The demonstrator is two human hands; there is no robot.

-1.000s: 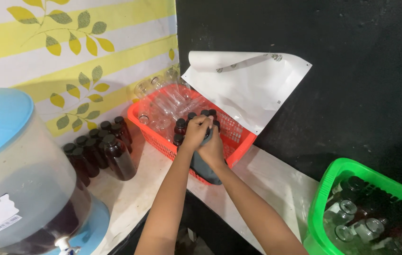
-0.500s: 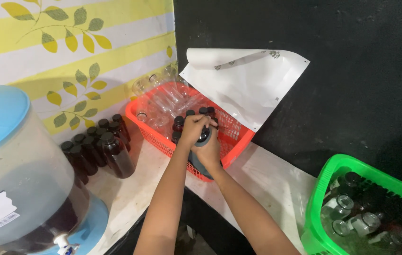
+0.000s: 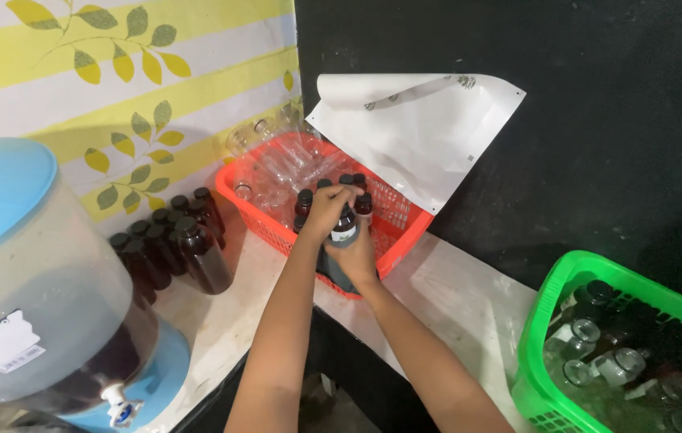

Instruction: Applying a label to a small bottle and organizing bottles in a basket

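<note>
Two hands hold one dark bottle (image 3: 344,240) over the red basket (image 3: 393,240). The left hand (image 3: 326,210) pinches its cap; the right hand (image 3: 359,258) wraps its body. I think the cap is being twisted and needs a firm turn.

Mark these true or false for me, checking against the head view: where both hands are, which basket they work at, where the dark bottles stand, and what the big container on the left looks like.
1. Both hands hold one dark bottle at the red basket. True: the left hand is over its top, the right hand around its body.
2. The green basket is empty. False: it holds bottles.
3. A cluster of dark bottles stands by the leaf-patterned wall. True.
4. The large container has a red lid. False: the lid is blue.
5. The white sheet lies flat on the counter. False: it leans against the black wall behind the red basket.
</note>
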